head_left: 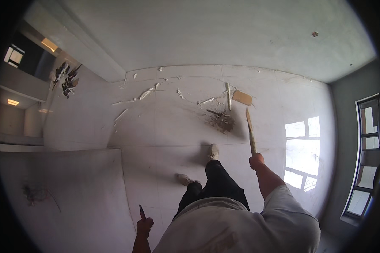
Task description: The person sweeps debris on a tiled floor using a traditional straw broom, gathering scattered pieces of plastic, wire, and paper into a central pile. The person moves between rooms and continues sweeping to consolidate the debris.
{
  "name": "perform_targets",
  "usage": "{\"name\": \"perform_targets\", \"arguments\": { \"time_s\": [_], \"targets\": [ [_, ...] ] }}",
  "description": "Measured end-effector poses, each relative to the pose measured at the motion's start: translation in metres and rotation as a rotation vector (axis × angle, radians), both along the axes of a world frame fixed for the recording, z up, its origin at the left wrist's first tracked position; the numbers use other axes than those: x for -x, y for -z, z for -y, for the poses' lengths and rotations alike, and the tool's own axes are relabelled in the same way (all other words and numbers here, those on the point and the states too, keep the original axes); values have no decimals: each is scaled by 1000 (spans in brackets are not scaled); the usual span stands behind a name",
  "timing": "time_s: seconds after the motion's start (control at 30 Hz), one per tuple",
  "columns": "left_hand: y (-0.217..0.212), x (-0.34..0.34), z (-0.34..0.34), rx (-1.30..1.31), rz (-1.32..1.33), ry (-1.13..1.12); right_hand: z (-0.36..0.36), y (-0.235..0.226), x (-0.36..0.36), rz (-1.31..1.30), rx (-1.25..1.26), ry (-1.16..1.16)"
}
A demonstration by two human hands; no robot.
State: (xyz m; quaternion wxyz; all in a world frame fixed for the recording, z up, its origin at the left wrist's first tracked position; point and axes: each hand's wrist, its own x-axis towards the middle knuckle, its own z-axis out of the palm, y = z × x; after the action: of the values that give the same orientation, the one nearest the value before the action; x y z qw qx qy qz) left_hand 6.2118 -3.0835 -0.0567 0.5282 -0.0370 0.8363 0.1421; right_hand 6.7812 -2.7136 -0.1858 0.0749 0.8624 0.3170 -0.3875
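My right hand (256,161) is closed round the near end of a long, pale wooden stick (251,133). The stick's far end looks splintered and points away from me, just short of a tan, flat rectangular piece (242,98) on the floor. Low at the left, my left hand (144,227) grips a slim dark tool that looks like a utility knife (142,211), its narrow tip sticking up out of the fist. Ahead of my feet lies a heap of brown dirt and scraps (223,121), left of the stick. A straight white strip (229,96) lies beside the tan piece.
Crumpled white scraps (147,92) are scattered along the far wall (223,38). More dark debris (70,82) lies at the far left. A wall or partition (71,181) fills the lower left. At the right is a window (367,156), with its glare (302,154) on the shiny floor.
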Motion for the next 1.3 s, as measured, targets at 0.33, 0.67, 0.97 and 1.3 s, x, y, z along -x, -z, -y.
{"name": "perform_targets", "arguments": {
  "time_s": [0.33,0.67,0.97,1.3],
  "targets": [
    [-25,-52,-108,84,-77,347,-65,127,195,-419,48,-380],
    [-18,-79,-225,-94,-81,398,-195,-5,105,-369,-188,-383],
    [-47,-125,-315,51,-98,617,-249,71,-171,122,-195,-61],
    [-64,-118,-325,64,-143,547,-283,80,114,-326,12,-266]
  ]
}}
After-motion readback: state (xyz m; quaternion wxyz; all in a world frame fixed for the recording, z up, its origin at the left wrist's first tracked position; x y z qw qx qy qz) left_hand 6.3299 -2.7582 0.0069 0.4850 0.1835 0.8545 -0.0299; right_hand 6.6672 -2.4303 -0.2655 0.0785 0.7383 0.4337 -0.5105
